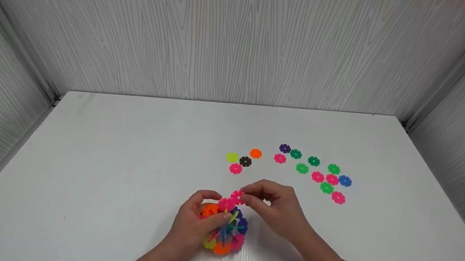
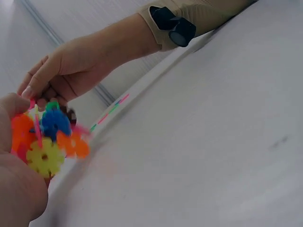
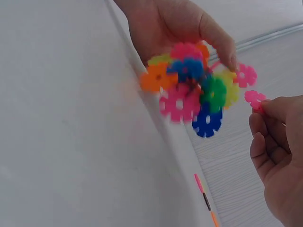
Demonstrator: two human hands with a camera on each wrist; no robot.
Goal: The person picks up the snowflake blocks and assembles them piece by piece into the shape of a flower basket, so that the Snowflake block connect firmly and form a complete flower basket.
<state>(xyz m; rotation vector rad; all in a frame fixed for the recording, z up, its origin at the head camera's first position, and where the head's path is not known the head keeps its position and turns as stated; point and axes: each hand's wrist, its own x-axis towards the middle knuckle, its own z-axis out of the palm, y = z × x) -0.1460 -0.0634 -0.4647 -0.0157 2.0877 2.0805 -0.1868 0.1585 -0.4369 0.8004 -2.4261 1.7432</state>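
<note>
My left hand (image 1: pixel 190 226) grips a ball-shaped cluster of interlocking plastic snowflake discs (image 1: pixel 222 248), its thumb across the top. Orange, yellow, blue, green and pink discs stick out of the cluster (image 3: pixel 181 105) at many angles in the right wrist view. Between thumb and fingertips my right hand (image 1: pixel 281 206) pinches a pink snowflake disc (image 1: pixel 236 196). That disc (image 3: pixel 255 98) stands close to another pink disc (image 3: pixel 245 75) on the cluster's edge, beside the left thumb. In the left wrist view the right fingers partly hide the pinched disc, behind the cluster (image 2: pixel 45 157).
Loose discs lie flat on the white table (image 1: pixel 110 168) beyond the hands. One group, with a black disc (image 1: pixel 245 162), is straight ahead; a larger one, with a blue disc (image 1: pixel 345 181), is farther right. Wood-grain panels (image 1: pixel 244 38) stand behind and at both sides.
</note>
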